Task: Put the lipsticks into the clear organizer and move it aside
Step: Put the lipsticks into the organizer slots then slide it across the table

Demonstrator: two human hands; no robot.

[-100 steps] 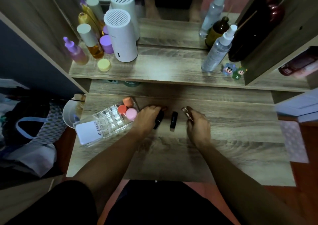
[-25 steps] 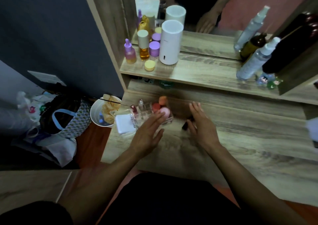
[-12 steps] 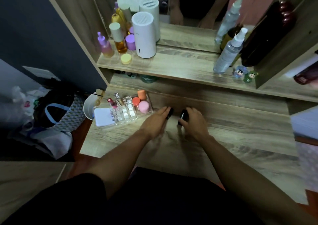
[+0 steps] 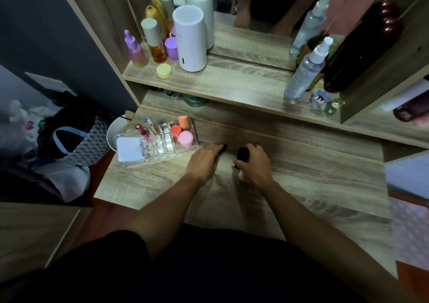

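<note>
Gripping dark lipsticks [image 4: 242, 154], both hands [image 4: 253, 163] curl closed.

Dark lipsticks [image 4: 242, 154] mostly covered by hands [image 4: 204, 161], grip indiscernible, right shelf bottle [image 4: 409, 112] cropped

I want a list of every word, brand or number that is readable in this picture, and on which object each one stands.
"4U2 skin", roughly; small and partly blurred: white card at the left end of the clear organizer.
White lettering, too blurred to read: green container under the shelf.
Small mark, too small to read: white cylinder device.
Print, unreadable: clear spray bottle.
Label, unreadable: dark red bottle at right.
</note>
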